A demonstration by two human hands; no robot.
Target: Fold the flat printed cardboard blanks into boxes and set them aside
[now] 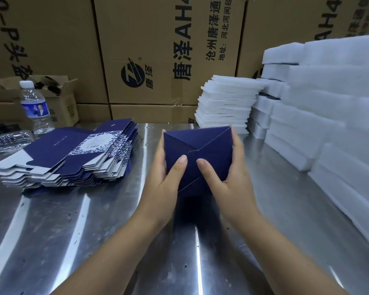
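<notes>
Navy cardboard box (197, 158), clamped between both hands, raised off the steel table (115, 241). Left hand (164, 177) wrapped round its left edge, right hand (224, 175) round its right edge, both thumbs (180, 163) pressing the facing panel near the centre. Four flaps on that panel tucked into each other, diagonal seams meeting just above the thumbs. Looks like this end locked, or nearly so; other end hidden, cannot tell if closed. Not yet set aside. Left of the left hand, well apart: thick fanned stack of flat blanks (73, 158), so probably plenty left to fold. No finished boxes in view, so count done unknown. Beyond the right hand: stack of thin white foam sheets (226, 103); further right, thick foam blocks (332, 128). Far left beyond the blanks: water bottle (35, 107) upright, crushed bottle (9, 139) lying beside it. Brown cartons (168, 50) behind everything.
</notes>
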